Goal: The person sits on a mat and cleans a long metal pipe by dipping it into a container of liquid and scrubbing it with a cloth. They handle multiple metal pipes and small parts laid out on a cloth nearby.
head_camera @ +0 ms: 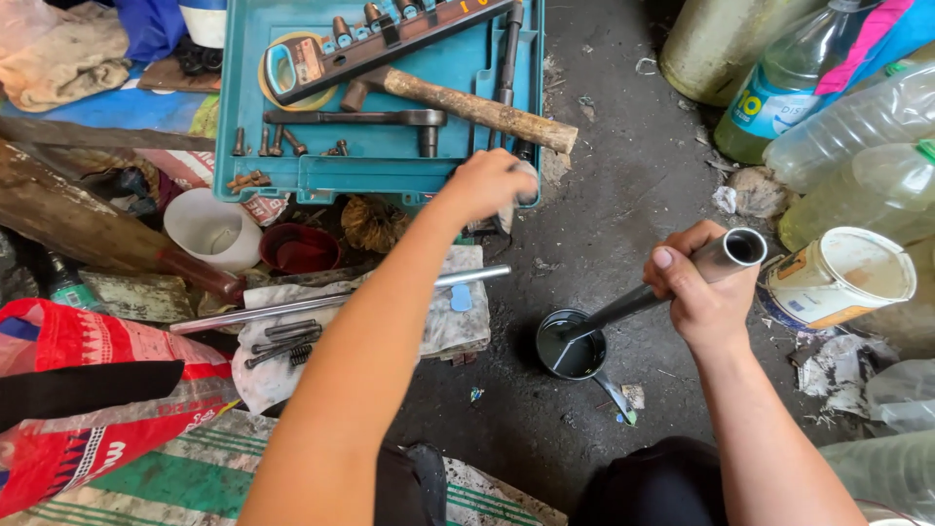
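Observation:
My right hand (697, 292) grips a shiny metal tube (723, 256) near its open upper end. The tube slants down to the left, and its lower end rests in a small dark cup of liquid (571, 346) on the ground. My left hand (487, 185) reaches forward to the near edge of a teal tool case (380, 175). Its fingers are closed around a small pale object (524, 185) that I cannot make out. A wooden-handled hammer (467, 102) lies in the case just beyond that hand.
A long metal rod (321, 304), springs and small parts (282, 343) lie on a dirty rag (453, 326). White bowl (212, 229) and red bowl (298, 248) at left, a red sack (78, 390). Plastic bottles (857, 146) and a tipped white tin (838, 278) crowd the right.

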